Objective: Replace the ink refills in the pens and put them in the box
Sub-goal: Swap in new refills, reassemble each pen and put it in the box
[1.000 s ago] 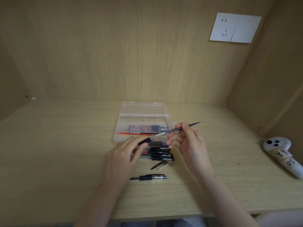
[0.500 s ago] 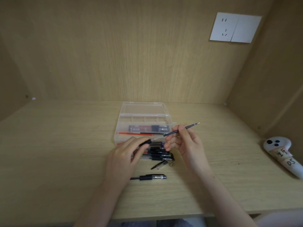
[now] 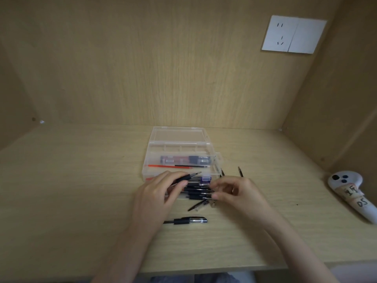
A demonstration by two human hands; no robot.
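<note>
Item in hand: the black pen lies across the near left part of the clear box, with its tip pointing right and far. My left hand grips its barrel, thumb and fingers curled round it. My right hand sits just right of it, fingers curled, thumb and forefinger nearly closed beside the pen tips. The view is blurred there, so I cannot tell whether they pinch anything.

Status, as I judge it: partway. A row of pens already lies in the box's near compartment, and a bundle in the far one. A red refill lies loose between them.

Outstanding: one loose pen rests on the table near the box, and a short clear pen part lies between it and the box. Two thin dark sticks, likely refills, lie just right of the box. The held pen is not yet stowed.

A white controller lies well apart at the far right.
</note>
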